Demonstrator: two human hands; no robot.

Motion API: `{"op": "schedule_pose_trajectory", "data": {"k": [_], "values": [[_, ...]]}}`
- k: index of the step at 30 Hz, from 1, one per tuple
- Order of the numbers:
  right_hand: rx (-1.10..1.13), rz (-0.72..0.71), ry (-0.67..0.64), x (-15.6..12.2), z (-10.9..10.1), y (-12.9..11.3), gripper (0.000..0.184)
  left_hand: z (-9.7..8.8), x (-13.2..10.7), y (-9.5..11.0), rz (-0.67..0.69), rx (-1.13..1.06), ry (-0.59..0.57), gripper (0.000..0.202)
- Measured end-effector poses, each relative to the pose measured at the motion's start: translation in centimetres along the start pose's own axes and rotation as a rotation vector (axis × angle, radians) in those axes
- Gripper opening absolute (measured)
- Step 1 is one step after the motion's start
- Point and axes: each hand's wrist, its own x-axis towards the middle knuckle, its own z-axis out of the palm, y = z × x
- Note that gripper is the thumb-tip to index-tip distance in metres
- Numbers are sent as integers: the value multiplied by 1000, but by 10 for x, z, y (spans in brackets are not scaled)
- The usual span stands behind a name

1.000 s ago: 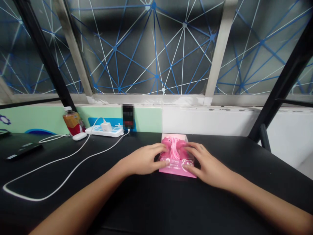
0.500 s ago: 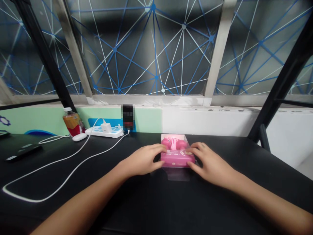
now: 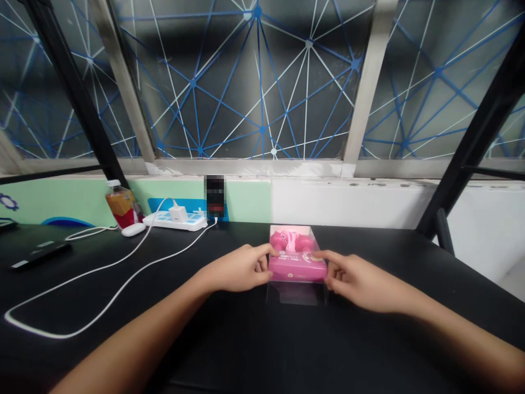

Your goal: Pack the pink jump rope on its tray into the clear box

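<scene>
A pink box (image 3: pixel 296 266) with a clear window lies on the black desk, and a pink rounded item (image 3: pixel 292 241) shows inside its far half. At its left side, my left hand (image 3: pixel 241 268) grips the near part, index finger on the top edge and thumb low by the front corner. My right hand (image 3: pixel 359 279) mirrors this on the right, its index finger stretched onto the top and the other fingers curled at the side. In front of the box is a faint see-through patch (image 3: pixel 297 294); whether it is a plastic flap or a reflection I cannot tell.
On the left, a white cable (image 3: pixel 102 314) loops over the desk (image 3: pixel 262 350). Behind it stand a white power strip (image 3: pixel 192 221), a drink pouch (image 3: pixel 122 205), a white mouse-like item (image 3: pixel 133 230) and a dark phone-like device (image 3: pixel 215 197). A flat black object (image 3: pixel 41 254) lies far left.
My hands have shifted slightly outward along the box. Their index fingers are now straightened on its top, while the other fingers have curled in. The box has hardly moved.
</scene>
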Motion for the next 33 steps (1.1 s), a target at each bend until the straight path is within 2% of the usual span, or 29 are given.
{"op": "schedule_pose_trajectory", "data": {"k": [3, 7, 10, 14, 20, 26, 31, 33], "values": [[10, -32, -21, 1, 1, 3, 53, 2, 1, -3, -4, 59, 46, 26], [-292, -46, 161, 5, 10, 8, 39, 6, 2, -1, -25, 162, 94, 17], [-498, -120, 297, 7, 16, 11, 34, 7, 3, -1, -17, 198, 102, 19], [-613, -251, 382, 9, 20, 12, 31, 7, 2, -2, 0, 203, 105, 19], [-639, -387, 320, 11, 24, 6, 19, 6, 2, -4, 12, 200, 109, 18], [-637, -373, 253, 6, 24, -4, 14, 5, 1, -3, 5, 197, 108, 16], [-652, -348, 219, 4, 24, -6, 33, 5, 2, -1, 3, 192, 101, 16], [-671, -347, 218, 4, 24, -6, 34, 6, 2, -1, 4, 196, 102, 15]]}}
